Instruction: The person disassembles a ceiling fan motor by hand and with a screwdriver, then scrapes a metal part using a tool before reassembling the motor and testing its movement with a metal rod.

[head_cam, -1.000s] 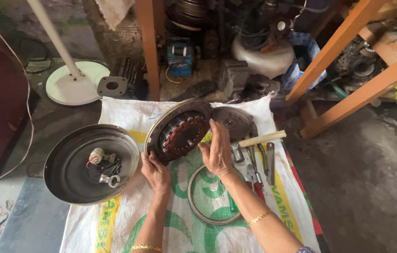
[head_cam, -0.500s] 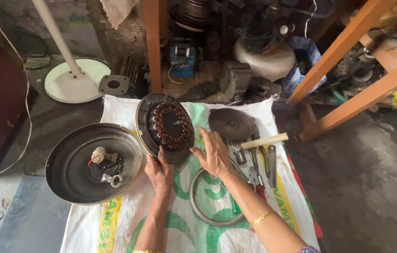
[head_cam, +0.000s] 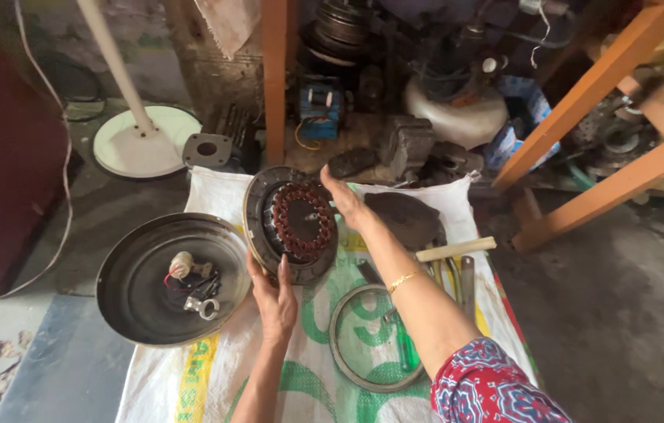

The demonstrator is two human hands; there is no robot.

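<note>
Both hands' grip grasping tilted motor stator (head_cam: 293, 223): left hand (head_cam: 273, 301) beneath, right hand (head_cam: 344, 200) atop.

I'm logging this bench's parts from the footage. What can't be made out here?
Head view:
- Tools beside the metal ring: partly hidden by the right forearm.
- Small parts in the dark pan: too small to identify.
- Motor unit: rear face hidden; left hand and right hand cover its rim.

— What sits left of the woven sack (head_cam: 191, 376)?
— A dark round metal pan (head_cam: 136, 301) holding a small capacitor (head_cam: 181, 265) with wires.
— And on the sack?
— A metal ring (head_cam: 345, 362), a green-handled screwdriver (head_cam: 405, 351), a wooden-handled hammer (head_cam: 455, 250). A white fan base (head_cam: 144, 145) stands behind.
</note>
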